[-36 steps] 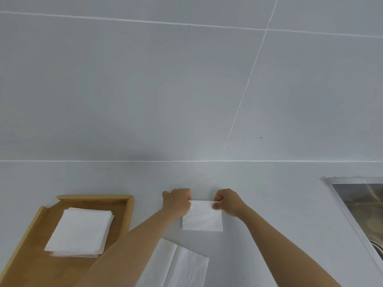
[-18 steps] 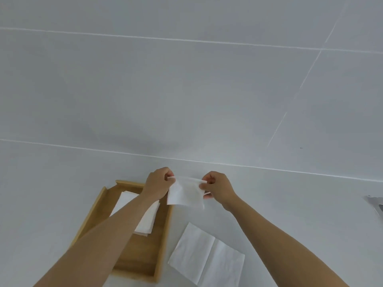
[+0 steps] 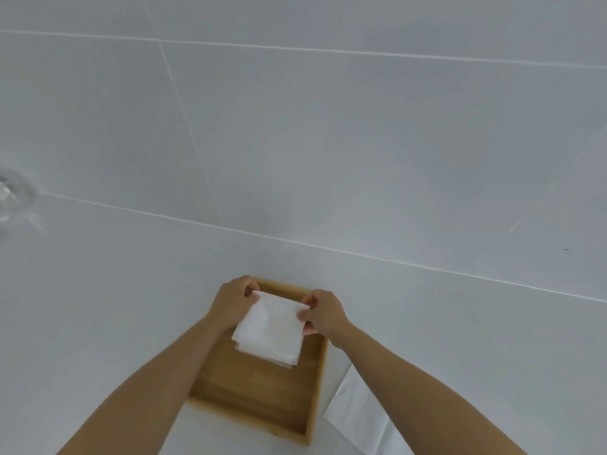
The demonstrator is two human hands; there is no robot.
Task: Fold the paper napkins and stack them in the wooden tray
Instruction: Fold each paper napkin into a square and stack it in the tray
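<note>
A folded white napkin (image 3: pixel 272 320) is held over the wooden tray (image 3: pixel 256 395), directly above the stack of folded napkins (image 3: pixel 282 357) that lies in the tray's far half. My left hand (image 3: pixel 235 298) pinches the napkin's far left corner. My right hand (image 3: pixel 323 311) pinches its right edge. Whether the held napkin touches the stack I cannot tell. An unfolded napkin (image 3: pixel 356 412) lies on the white counter to the right of the tray, partly hidden by my right forearm.
The tray sits on a white counter (image 3: pixel 115 307) that meets a white tiled wall (image 3: pixel 295 142) just behind it. A blurred clear glass object (image 3: pixel 13 192) shows at the far left edge.
Both hands carried the folded napkin left from the counter to above the stack in the tray. The view swung left, so the sink left the frame.
</note>
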